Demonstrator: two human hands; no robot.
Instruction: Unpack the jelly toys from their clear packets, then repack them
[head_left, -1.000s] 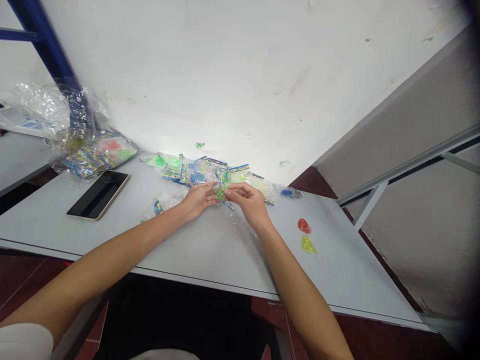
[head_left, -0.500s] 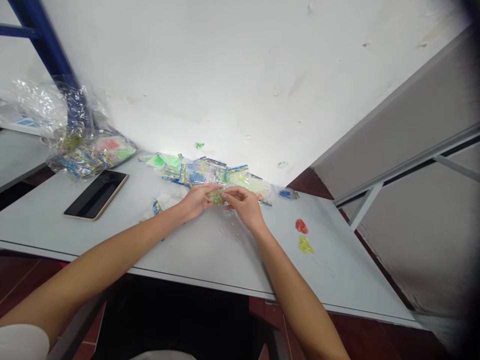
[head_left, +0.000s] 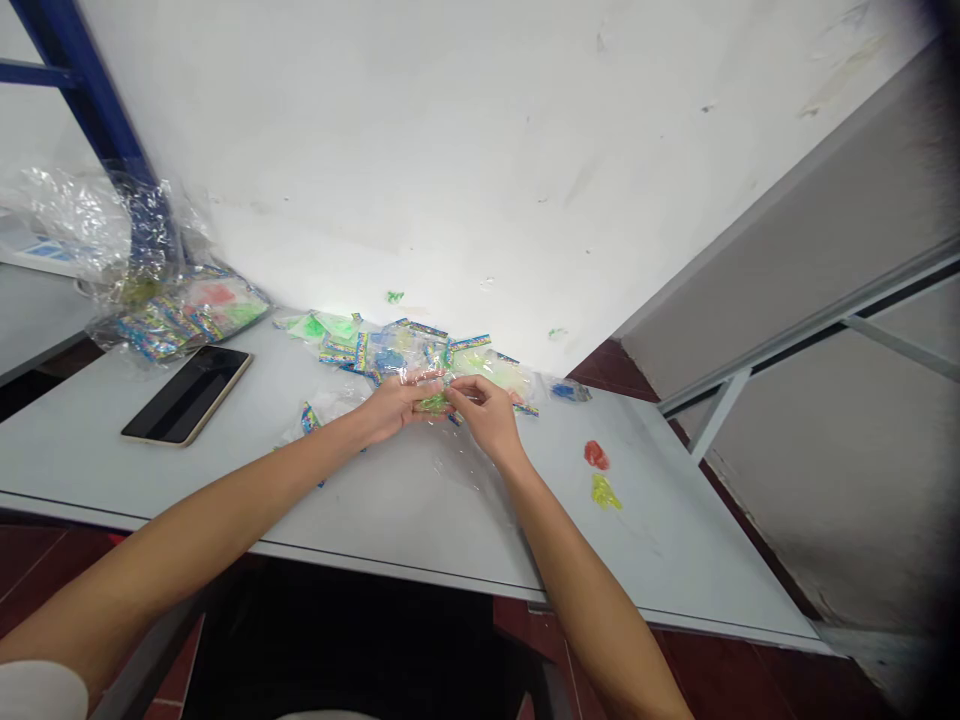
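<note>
My two bare hands meet near the middle of a pale worktop (head_left: 390,530), against a white wall (head_left: 450,150). Between them is a soft-looking green piece (head_left: 433,403) in clear film. My left hand (head_left: 391,408) holds it from the left, thumb over the top and fingers beneath; my right hand (head_left: 486,412) is narrowed to a pinch at its right edge, and seems to grip the film, though the view is too small to be sure.

Behind my hands lies a heap of clear packets (head_left: 390,345) with patterned strips. A phone (head_left: 187,395) lies to the left, near a bulging clear bag (head_left: 187,315). To the right, a red piece (head_left: 596,455) sits just beyond a yellow piece (head_left: 606,492), both unwrapped.

A hard tug from my right hand could tear the film or stretch the green piece; a loose left grip could drop it among the packets, where other green contents would disguise it.

My fingers hide much of the green piece, glare blurs the film's edges, and my left sleeve (head_left: 41,690) is cut off by the frame.
</note>
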